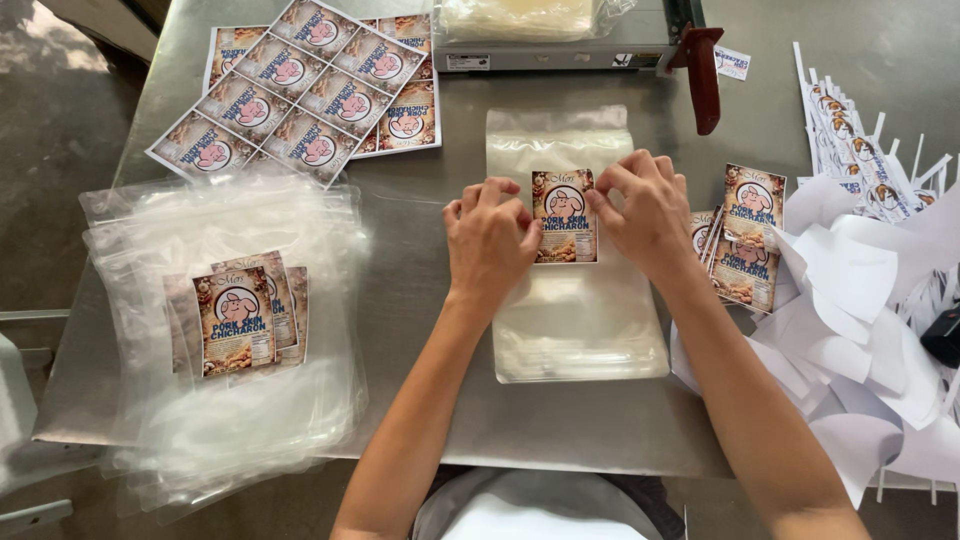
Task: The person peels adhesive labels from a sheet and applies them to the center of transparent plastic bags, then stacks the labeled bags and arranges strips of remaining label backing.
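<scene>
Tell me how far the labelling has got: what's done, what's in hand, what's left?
Done: a stack of labelled bags on the left. In hand: the left hand and right hand press a label onto a clear bag. Left: cut labels at the right and uncut label sheets at the top left.

- surface point(560, 420): bare metal, brushed, dull sheen, a few scuffs
- bag point(580, 330): clear plastic, glossy, smooth, slight wrinkles at the top
- label point(565, 216): printed paper, semi-gloss, flat on the bag under both hands
- bag stack point(230, 400): same clear plastic film, cloudy where layers overlap, glossy
- label sheets point(300, 85): printed paper, satin finish
- loose labels point(748, 240): same printed paper
- backing scraps point(860, 330): white paper, matt, curled
- cutter point(560, 50): grey painted metal base, red handle point(703, 80) looks like glossy plastic
- floor point(60, 150): rough concrete, matt
</scene>
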